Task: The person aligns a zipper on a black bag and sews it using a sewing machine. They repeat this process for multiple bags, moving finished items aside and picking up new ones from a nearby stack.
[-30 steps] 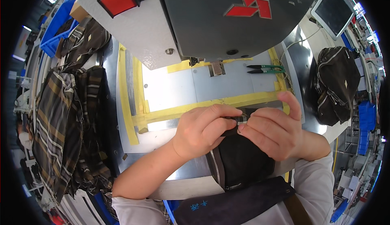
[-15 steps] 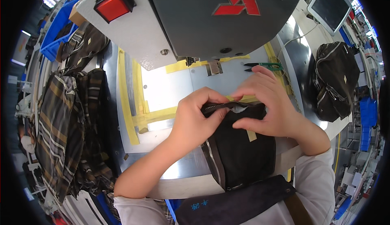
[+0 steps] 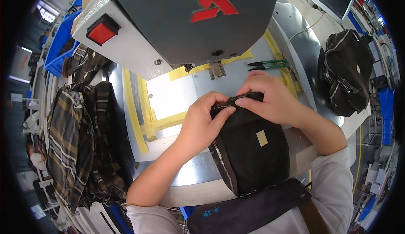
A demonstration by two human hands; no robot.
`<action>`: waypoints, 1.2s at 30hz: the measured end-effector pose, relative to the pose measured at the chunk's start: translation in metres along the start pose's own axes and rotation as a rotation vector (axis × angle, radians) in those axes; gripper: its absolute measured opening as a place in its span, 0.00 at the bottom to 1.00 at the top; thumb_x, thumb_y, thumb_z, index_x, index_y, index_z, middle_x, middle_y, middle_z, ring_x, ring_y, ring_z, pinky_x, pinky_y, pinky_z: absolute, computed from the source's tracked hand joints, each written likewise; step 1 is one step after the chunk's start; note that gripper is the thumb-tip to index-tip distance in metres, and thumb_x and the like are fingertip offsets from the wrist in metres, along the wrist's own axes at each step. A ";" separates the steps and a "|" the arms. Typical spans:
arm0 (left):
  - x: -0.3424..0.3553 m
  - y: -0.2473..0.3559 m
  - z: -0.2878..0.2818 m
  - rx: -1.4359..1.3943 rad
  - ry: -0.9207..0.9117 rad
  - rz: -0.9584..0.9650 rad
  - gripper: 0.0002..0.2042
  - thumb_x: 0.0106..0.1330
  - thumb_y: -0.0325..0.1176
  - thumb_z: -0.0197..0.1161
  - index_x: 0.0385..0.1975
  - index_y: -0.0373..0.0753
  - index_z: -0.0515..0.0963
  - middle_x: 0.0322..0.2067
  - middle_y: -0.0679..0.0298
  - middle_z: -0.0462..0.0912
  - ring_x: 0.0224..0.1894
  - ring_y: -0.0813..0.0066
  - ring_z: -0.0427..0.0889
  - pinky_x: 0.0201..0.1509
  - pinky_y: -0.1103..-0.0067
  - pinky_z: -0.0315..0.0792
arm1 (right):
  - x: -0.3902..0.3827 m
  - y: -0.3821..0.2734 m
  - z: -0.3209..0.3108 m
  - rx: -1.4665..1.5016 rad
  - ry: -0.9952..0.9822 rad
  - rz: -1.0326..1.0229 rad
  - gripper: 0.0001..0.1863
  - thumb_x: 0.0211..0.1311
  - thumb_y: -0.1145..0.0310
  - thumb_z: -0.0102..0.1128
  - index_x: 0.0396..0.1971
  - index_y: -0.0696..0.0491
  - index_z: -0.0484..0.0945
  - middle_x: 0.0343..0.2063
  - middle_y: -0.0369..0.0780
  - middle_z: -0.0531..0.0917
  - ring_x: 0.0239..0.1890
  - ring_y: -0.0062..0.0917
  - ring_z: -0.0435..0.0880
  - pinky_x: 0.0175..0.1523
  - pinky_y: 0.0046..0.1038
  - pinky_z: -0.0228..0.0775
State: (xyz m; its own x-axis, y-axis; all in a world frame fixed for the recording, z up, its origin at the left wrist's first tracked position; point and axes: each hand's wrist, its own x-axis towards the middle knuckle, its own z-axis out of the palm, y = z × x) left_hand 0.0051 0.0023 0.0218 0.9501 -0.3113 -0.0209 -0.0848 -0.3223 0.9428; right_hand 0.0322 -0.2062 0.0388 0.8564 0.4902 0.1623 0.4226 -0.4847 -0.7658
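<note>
A dark brown fabric bag piece (image 3: pixel 244 162) lies at the table's front edge, with a metal zipper (image 3: pixel 222 164) along its left side and a small tan patch (image 3: pixel 262 138). My left hand (image 3: pixel 201 120) pinches its upper left edge, thumb on top, beside the end of the zipper. At the upper right edge my right hand (image 3: pixel 272 101) grips the same piece, with the thumb pressed on the fabric. Both thumbs almost meet at the top edge. The fingers beneath the fabric are partly hidden.
A grey sewing machine head (image 3: pixel 190 27) with a red switch (image 3: pixel 102 30) overhangs the taped work plate (image 3: pixel 168 99). Green-handled snips (image 3: pixel 270 64) lie behind my right hand. Plaid fabric pieces (image 3: pixel 69 137) hang at left; a dark bag (image 3: pixel 348 71) sits at right.
My right hand has closed from a loose, open curl onto the bag's top edge. The grey lining that showed there is now covered, and the tan patch lies fully exposed.
</note>
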 end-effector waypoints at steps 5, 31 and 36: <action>0.001 0.003 -0.001 0.038 -0.030 0.005 0.07 0.65 0.27 0.63 0.38 0.33 0.74 0.30 0.67 0.77 0.35 0.83 0.72 0.43 0.83 0.69 | -0.002 -0.002 -0.001 -0.092 0.008 -0.109 0.08 0.55 0.65 0.67 0.29 0.54 0.81 0.20 0.39 0.77 0.31 0.36 0.77 0.60 0.37 0.64; -0.001 -0.001 0.000 0.021 -0.065 0.008 0.05 0.70 0.26 0.56 0.41 0.32 0.72 0.32 0.63 0.78 0.36 0.81 0.72 0.44 0.83 0.69 | 0.005 -0.002 -0.003 -0.145 0.031 -0.318 0.07 0.48 0.73 0.67 0.26 0.52 0.76 0.35 0.34 0.79 0.41 0.30 0.78 0.61 0.42 0.63; -0.002 -0.002 0.000 -0.023 -0.081 -0.015 0.05 0.68 0.26 0.59 0.39 0.33 0.72 0.31 0.66 0.77 0.36 0.84 0.71 0.42 0.84 0.68 | 0.003 -0.001 0.000 0.012 -0.033 -0.103 0.08 0.48 0.77 0.66 0.27 0.56 0.75 0.33 0.38 0.80 0.39 0.33 0.80 0.49 0.31 0.71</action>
State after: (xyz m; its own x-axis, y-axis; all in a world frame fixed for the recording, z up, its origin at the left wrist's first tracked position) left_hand 0.0034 0.0039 0.0199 0.9238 -0.3781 -0.0607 -0.0631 -0.3066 0.9497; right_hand 0.0344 -0.2040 0.0396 0.7983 0.5607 0.2198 0.5039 -0.4221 -0.7536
